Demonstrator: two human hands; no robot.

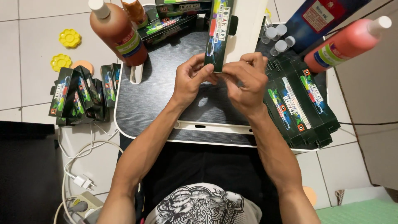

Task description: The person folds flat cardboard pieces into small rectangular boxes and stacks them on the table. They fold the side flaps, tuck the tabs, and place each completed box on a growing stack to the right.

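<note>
Both my hands hold one long dark green carton (219, 33) above the small black lap table (157, 91). My left hand (191, 81) pinches the carton's near end from the left. My right hand (245, 81) grips the same end from the right, fingers curled over the flap. The carton stands tilted away from me, its white inner side facing right.
Flat dark green cartons (300, 103) lie stacked on the table's right. More cartons (81, 95) stand on the floor at left and others (172, 18) at the table's far end. Two orange paint bottles (120, 33) (346, 43), small clear vials (278, 39), yellow palettes (69, 38), white cables (78, 166).
</note>
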